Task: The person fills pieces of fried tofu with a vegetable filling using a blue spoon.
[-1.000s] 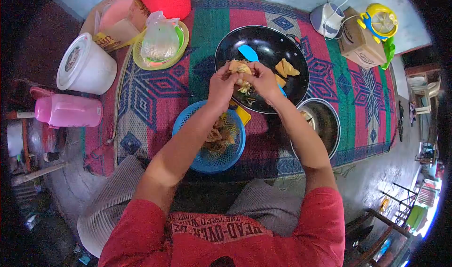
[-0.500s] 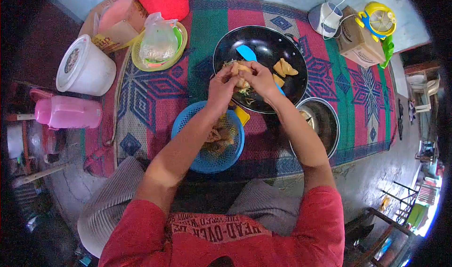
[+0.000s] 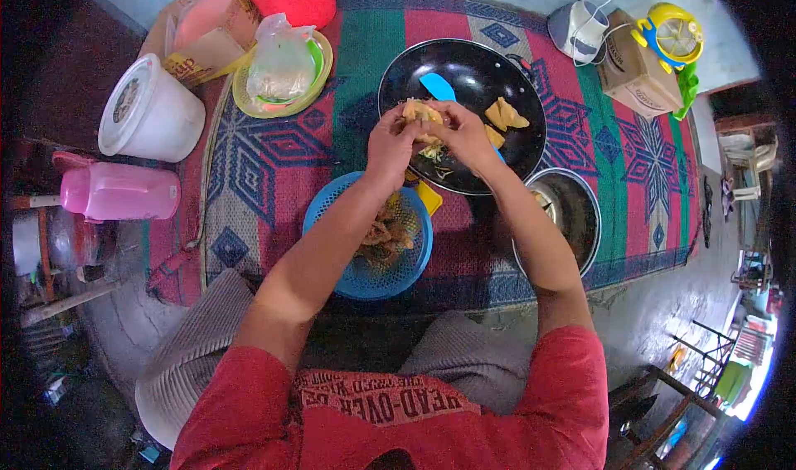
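Over the left part of the black wok, a light brown piece of food is held between both hands. My left hand is closed on its left side, and my right hand grips its right side. Shredded filling lies in the wok just below the fingers. A blue spatula rests in the wok behind my hands, its handle partly hidden. Folded golden pieces lie to the right in the wok.
Nearer me are a blue basket with brown food and a metal bowl. At the left stand a white bucket, a pink thermos and a yellow basket. A cardboard box stands back right.
The fingers have shifted around the food, and more of its top now shows between them. The whole view has shifted slightly.
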The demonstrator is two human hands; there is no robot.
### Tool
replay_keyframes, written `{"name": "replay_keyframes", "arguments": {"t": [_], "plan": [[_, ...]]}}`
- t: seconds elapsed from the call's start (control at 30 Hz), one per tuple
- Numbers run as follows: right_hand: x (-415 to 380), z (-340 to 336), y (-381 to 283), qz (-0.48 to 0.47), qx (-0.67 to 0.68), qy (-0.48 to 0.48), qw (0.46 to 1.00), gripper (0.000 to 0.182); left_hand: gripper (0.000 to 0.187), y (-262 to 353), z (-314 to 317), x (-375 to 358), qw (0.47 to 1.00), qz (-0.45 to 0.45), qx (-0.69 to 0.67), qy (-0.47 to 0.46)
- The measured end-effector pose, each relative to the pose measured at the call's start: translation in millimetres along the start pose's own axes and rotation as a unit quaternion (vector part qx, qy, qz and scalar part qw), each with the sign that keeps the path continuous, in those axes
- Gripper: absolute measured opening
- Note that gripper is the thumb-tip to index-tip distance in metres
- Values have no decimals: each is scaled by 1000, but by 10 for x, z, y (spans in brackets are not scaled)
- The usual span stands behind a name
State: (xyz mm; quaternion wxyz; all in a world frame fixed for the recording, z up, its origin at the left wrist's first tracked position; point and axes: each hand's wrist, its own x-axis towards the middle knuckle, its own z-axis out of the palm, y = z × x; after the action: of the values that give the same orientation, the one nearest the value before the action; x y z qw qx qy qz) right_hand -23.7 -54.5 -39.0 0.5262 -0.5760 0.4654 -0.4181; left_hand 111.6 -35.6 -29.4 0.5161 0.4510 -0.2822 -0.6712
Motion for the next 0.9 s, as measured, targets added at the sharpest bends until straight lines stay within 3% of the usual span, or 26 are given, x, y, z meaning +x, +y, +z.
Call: {"name": "replay_keyframes", "arguments": {"t": [0.07, 0.13, 0.2, 0.27, 0.33, 0.4, 0.43, 0.5, 0.53, 0.6, 0.67, 0.7, 0.73, 0.8, 0.9], "plan": [[16, -12, 42, 10, 17, 19, 1000, 33, 35, -24, -8, 22, 1000, -3, -4, -20], [34, -10, 157, -29, -120, 70, 990, 27, 34, -68, -44, 44, 999, -12, -5, -34], [7, 62, 121, -72, -196, 106, 972, 25, 32, -87, -63, 41, 998, 38, 42, -22], [73, 58, 289, -73, -137, 76, 985, 24, 32, -148, -151, 90, 996, 57, 68, -20], [1, 55, -99, 67, 91, 0, 994, 21, 33, 31, -113, 23, 1000, -8, 17, -17], [-26, 27, -136, 82, 82, -18, 993, 23, 35, -4, -189, 64, 1000, -8, 8, -25], [-18, 26, -60, 83, 84, -20, 993, 23, 35, -49, -242, 98, 996, 13, 77, -46], [-12, 77, 33, 53, -57, -14, 997, 28, 36, 4, -296, 61, 987, 33, 146, -65], [-21, 29, 56, 53, -56, -15, 997, 28, 36, 34, -344, 27, 982, -4, 176, -75], [-87, -26, -239, 92, -90, -113, 985, 31, 37, 123, -440, -72, 974, -43, 205, -87], [-69, -238, -226, 69, -91, -120, 986, 28, 37, 195, -581, -163, 924, -53, 306, -223], [-49, -380, -233, 72, -151, -85, 982, 27, 37, 212, -633, -216, 868, 34, 414, -273], [-15, -556, -244, 74, -212, -49, 973, 26, 37, 170, -691, -257, 866, 39, 412, -279], [53, -1000, -23, 57, -328, 0, 943, 26, 37, -43, -829, -328, 780, 68, 497, -373], [89, -1530, 259, 56, -471, 37, 880, 25, 32, -281, -921, -415, 750, 46, 550, -365]]}}
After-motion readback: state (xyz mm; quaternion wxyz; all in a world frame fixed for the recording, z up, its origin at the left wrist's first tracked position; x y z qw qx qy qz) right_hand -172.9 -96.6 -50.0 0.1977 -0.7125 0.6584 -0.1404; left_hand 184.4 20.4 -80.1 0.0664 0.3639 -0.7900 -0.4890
